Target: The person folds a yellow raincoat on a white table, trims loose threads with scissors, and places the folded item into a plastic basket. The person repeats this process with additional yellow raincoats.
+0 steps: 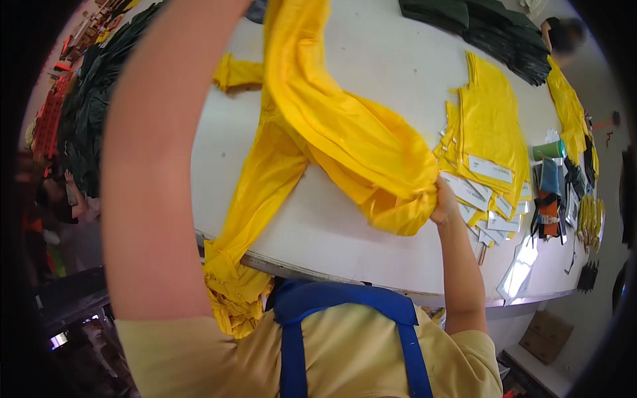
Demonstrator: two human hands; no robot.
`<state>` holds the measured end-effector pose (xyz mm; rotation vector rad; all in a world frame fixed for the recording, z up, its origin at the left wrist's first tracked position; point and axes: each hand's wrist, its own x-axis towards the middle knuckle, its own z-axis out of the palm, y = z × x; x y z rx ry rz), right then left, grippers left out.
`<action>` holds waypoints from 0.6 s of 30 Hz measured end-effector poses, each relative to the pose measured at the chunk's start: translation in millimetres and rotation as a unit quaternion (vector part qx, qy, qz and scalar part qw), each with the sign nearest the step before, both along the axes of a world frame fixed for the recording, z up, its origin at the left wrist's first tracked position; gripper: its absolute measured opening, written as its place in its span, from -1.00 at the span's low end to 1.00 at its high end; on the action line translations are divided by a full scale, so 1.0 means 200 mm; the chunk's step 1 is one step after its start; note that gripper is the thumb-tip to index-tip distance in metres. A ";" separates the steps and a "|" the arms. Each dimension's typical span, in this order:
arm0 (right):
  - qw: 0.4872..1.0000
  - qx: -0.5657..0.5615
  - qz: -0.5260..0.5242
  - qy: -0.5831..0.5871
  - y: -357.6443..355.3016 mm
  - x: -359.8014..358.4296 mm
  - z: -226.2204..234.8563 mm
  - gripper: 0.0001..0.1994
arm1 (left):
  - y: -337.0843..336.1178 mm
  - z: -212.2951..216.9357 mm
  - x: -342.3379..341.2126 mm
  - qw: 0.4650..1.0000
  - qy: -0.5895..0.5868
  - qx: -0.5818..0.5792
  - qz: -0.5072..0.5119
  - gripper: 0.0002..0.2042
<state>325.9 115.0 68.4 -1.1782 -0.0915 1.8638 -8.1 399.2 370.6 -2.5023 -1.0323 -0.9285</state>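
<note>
A long yellow garment (345, 126) of smooth, thin fabric stretches across the white table (332, 245). My right hand (445, 201) is closed on its bunched right end, some fingers hidden by the cloth. From there the fabric rises to the top edge, where the picture cuts it off. My left arm reaches up past that same edge, and the hand is out of sight. A narrower part of the garment runs down to the near table edge, and a short end lies flat by my left forearm.
Flat yellow packs (490, 126) with white labels are stacked at right. Dark folded pieces (478, 30) lie at the far side, and a dark green heap (86, 113) is at left. A green roll (549, 150) stands by small tools. Crumpled yellow cloth (235, 302) hangs below the near edge.
</note>
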 end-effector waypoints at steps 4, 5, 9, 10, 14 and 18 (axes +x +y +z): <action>0.926 0.005 0.115 -0.361 -0.22 0.14 -0.21 -0.39 | -0.63 -1.11 -0.05 0.978 -0.035 -0.198 0.062 -0.14; 0.821 0.076 0.115 -0.554 -0.26 0.14 -0.17 -0.34 | -0.87 -1.18 -0.10 0.941 -0.018 -0.319 0.111 0.01; 0.428 0.329 0.198 -0.818 -0.27 -0.30 0.29 -0.12 | -1.44 -1.68 -0.33 0.848 -0.027 -0.379 0.370 -0.05; 0.398 0.356 0.218 -0.817 -0.26 -0.41 0.28 -0.18 | -1.44 -1.71 -0.35 0.827 -0.022 -0.438 0.353 -0.13; 0.386 0.365 0.364 -0.765 0.01 -0.37 0.04 -0.43 | -1.32 -1.84 -0.59 0.844 0.004 -0.460 0.275 -0.57; 0.811 0.273 0.096 -0.509 0.12 0.09 0.22 -0.73 | -0.93 -1.29 -1.08 0.812 -0.182 -0.406 0.377 -0.63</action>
